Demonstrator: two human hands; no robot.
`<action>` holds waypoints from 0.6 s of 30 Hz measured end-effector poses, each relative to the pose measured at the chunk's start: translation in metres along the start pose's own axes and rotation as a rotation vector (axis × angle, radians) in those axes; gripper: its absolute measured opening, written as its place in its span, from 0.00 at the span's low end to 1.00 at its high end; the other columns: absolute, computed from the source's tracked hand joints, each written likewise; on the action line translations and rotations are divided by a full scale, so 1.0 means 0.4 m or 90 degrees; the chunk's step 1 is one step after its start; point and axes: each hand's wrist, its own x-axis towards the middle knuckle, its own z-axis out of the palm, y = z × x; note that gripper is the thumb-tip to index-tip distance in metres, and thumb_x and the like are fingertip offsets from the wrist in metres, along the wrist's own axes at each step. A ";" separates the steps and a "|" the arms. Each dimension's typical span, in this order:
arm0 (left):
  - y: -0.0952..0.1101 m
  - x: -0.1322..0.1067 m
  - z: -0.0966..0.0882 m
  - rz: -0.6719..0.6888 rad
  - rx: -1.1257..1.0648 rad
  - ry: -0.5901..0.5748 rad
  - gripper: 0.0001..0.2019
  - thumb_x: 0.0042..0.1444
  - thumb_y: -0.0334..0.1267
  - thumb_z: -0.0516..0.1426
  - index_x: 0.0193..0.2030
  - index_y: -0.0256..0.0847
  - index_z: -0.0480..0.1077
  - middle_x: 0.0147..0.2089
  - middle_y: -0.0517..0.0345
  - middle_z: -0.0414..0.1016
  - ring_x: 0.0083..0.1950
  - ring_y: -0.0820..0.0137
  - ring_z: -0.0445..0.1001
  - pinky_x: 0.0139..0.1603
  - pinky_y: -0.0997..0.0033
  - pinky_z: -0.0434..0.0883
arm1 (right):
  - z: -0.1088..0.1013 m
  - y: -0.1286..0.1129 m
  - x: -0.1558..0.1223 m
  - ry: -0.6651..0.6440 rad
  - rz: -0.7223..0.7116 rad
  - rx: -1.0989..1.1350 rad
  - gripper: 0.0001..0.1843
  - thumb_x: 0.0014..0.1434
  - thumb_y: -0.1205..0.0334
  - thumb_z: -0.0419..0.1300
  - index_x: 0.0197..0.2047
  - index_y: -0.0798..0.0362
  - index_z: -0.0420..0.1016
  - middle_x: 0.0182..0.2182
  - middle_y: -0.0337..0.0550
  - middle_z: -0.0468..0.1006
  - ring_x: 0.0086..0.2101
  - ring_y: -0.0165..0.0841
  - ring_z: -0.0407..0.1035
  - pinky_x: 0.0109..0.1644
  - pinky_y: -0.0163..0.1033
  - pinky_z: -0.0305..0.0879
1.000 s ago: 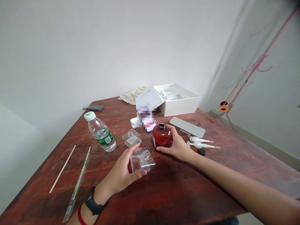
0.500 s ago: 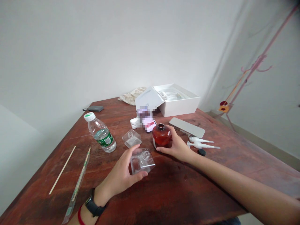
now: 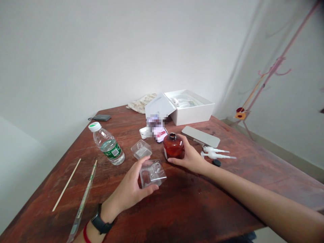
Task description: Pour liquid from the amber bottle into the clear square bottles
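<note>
My left hand (image 3: pixel 134 184) is wrapped around a clear square bottle (image 3: pixel 153 173) with an open neck, thumb on its near side and fingers on the far side. A second clear square bottle (image 3: pixel 141 150) stands just behind it. To the right, my right hand (image 3: pixel 188 155) grips a round amber bottle (image 3: pixel 173 147), which is upright and has no cap on its dark neck. Two white pump heads (image 3: pixel 215 155) and a small black cap (image 3: pixel 216 163) lie to the right of the amber bottle.
A water bottle (image 3: pixel 107 145) stands at left, near a bare chopstick (image 3: pixel 67 184) and a wrapped pair of chopsticks (image 3: pixel 84 200). Behind are an open white box (image 3: pixel 193 114), a grey flat case (image 3: pixel 201 136), a cloth (image 3: pixel 141 103) and a dark grey pouch (image 3: pixel 102 117).
Both hands keep their hold on the clear bottle and the amber bottle. The whole view has shifted very slightly; nothing on the table has visibly moved.
</note>
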 end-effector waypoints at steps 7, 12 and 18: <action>-0.014 -0.006 0.009 -0.018 -0.040 0.007 0.41 0.62 0.52 0.69 0.71 0.48 0.51 0.68 0.40 0.73 0.68 0.47 0.75 0.68 0.42 0.72 | 0.001 0.000 0.001 -0.005 -0.001 0.007 0.50 0.53 0.54 0.77 0.70 0.46 0.54 0.65 0.57 0.74 0.62 0.52 0.75 0.71 0.63 0.67; -0.017 -0.008 0.016 -0.017 -0.076 0.030 0.39 0.62 0.50 0.70 0.68 0.50 0.48 0.68 0.39 0.73 0.66 0.48 0.77 0.66 0.44 0.73 | 0.000 0.003 0.001 -0.006 -0.004 0.003 0.50 0.53 0.54 0.77 0.71 0.46 0.54 0.65 0.56 0.75 0.63 0.52 0.75 0.71 0.62 0.68; -0.014 -0.004 0.013 0.017 -0.090 0.038 0.39 0.59 0.50 0.72 0.66 0.50 0.52 0.64 0.43 0.76 0.65 0.50 0.78 0.64 0.49 0.75 | 0.000 0.005 0.001 -0.008 -0.003 -0.006 0.51 0.53 0.52 0.77 0.71 0.46 0.53 0.65 0.57 0.74 0.64 0.53 0.73 0.72 0.63 0.66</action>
